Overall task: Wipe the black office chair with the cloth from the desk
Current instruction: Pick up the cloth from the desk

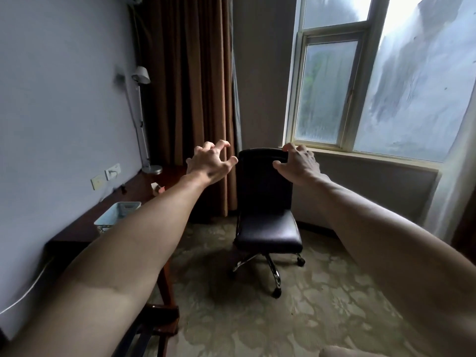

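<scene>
The black office chair (pixel 268 228) stands on the carpet under the window, its seat facing me. Both my arms stretch forward at chair-back height. My left hand (pixel 210 161) hovers just left of the backrest in front of the curtain, fingers spread and bent like a claw, holding nothing. My right hand (pixel 298 163) is in front of the backrest's top right corner, fingers bent and thumb out, also holding nothing; contact with the chair is not clear. The dark wooden desk (pixel 74 238) runs along the left wall. I cannot make out a cloth on it.
A light blue tray (pixel 116 215) sits on the desk, with a small pale object (pixel 156 189) and a lamp base (pixel 152 169) farther back. A brown curtain (pixel 190 99) hangs behind the desk. The window (pixel 360 86) fills the right wall. Patterned carpet surrounds the chair.
</scene>
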